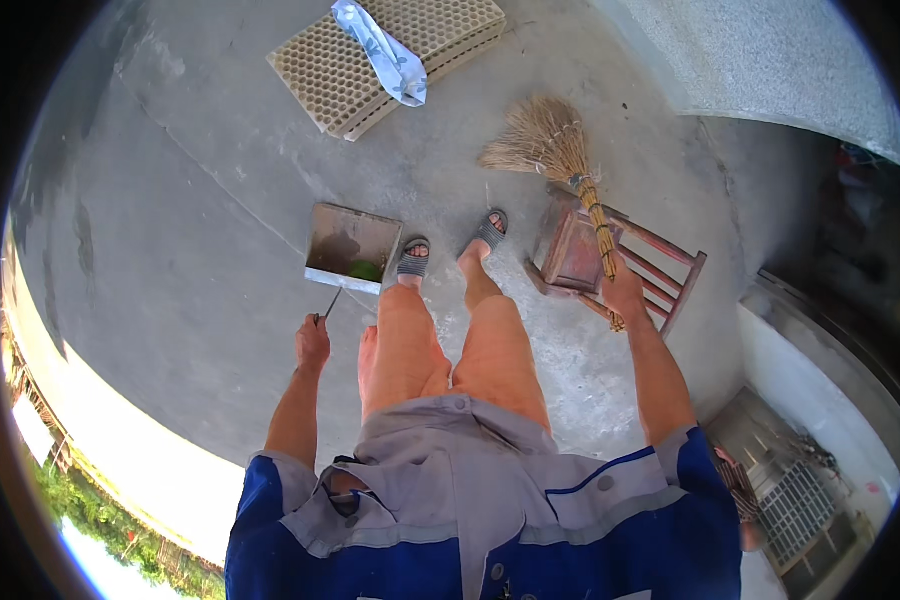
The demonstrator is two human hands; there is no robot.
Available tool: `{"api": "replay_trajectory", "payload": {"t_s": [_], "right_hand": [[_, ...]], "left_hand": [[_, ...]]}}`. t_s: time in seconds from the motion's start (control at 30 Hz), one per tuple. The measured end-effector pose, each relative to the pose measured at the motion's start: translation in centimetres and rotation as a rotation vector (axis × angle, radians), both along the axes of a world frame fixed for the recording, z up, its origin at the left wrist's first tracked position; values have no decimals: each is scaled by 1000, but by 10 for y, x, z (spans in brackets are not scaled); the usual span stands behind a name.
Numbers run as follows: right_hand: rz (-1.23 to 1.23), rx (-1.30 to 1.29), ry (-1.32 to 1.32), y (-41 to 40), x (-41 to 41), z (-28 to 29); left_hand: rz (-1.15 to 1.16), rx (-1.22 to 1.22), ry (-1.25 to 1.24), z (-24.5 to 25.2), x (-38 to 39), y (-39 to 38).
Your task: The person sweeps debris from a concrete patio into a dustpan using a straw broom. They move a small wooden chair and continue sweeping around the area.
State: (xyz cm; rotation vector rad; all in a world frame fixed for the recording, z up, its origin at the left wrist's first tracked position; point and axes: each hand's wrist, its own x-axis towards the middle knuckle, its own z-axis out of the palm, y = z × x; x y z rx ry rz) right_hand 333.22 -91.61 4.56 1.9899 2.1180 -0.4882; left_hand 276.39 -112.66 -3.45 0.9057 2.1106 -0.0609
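Observation:
My left hand grips the thin handle of a metal dustpan. The dustpan's open pan hangs or rests beside my left foot; whether it touches the floor I cannot tell. Inside it lies something green, perhaps a leaf, with some brown dirt. My right hand is closed around the bound handle of a straw broom. The broom's bristles fan out away from me, beyond my right foot. Beneath the broom handle is a small reddish wooden chair with a slatted back.
Ahead on the concrete floor sits a block of panels with round holes. A pale blue patterned cloth lies across it. A light-coloured wall and a low ledge stand at the right. Bright ground shows at the left.

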Motion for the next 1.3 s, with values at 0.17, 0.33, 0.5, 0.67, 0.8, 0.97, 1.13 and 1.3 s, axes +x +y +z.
{"api": "replay_trajectory", "payload": {"t_s": [0.17,0.33,0.5,0.67,0.8,0.97,1.13,1.3], "right_hand": [[-586,-278,267,-5,-17,35],[-1046,-340,830,-93,-83,70],[-1155,-512,1204,-175,-140,87],[-1122,-622,1201,-247,-116,60],[-1055,-732,1063,-303,-61,80],[-1140,-758,965,-407,28,123],[-1376,-755,987,-537,93,166],[-1781,-647,1036,-656,83,192]], "left_hand": [[63,-9,-30,-7,-25,-17],[-122,-32,5,-9,-22,-2],[-397,-199,65,8,-35,18],[-629,-91,147,30,-10,47],[-727,8,171,30,38,65],[-826,81,-116,12,119,73],[-797,24,-380,-14,267,47],[-911,-146,-511,12,482,25]]}}
